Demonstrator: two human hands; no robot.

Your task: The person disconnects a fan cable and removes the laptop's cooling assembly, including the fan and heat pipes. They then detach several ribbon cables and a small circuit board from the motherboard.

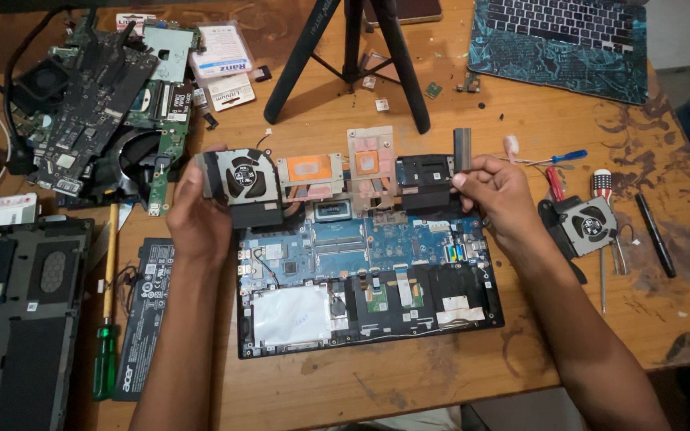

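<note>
Black plastic and bare circuit boards crowd the far left of the wooden table (441, 383): a dark laptop bottom cover (17, 319) lies at the near-left edge, with a heap of stripped motherboards and a loose fan (97, 112) above it. Just right of the cover rests a green-handled screwdriver (107, 335), shaft pointing away, and beside that a flat black laptop battery (147, 319). The left hand (197, 215) is curled around the left end of a laptop cooling assembly (337, 179), fingers gripping the housing of its left fan (243, 179). This assembly, with two copper plates joined by heat pipes, is held level just above the rear edge of the opened laptop chassis (369, 279), whose blue motherboard (345, 247) lies exposed below it. Behind, the black legs of a tripod (353, 56) straddle the table's middle. The right hand (501, 199) grasps the assembly's right end, thumb and fingers pinching the black right fan (425, 179) near its finned outlet. Farther right lie a blue-handled screwdriver (557, 158), a red-handled tool (554, 183), a separate small fan (588, 223), a striped-handled screwdriver (602, 239) and a black pen (655, 235). A patterned laptop (561, 44) sits at the far right rear corner.
</note>
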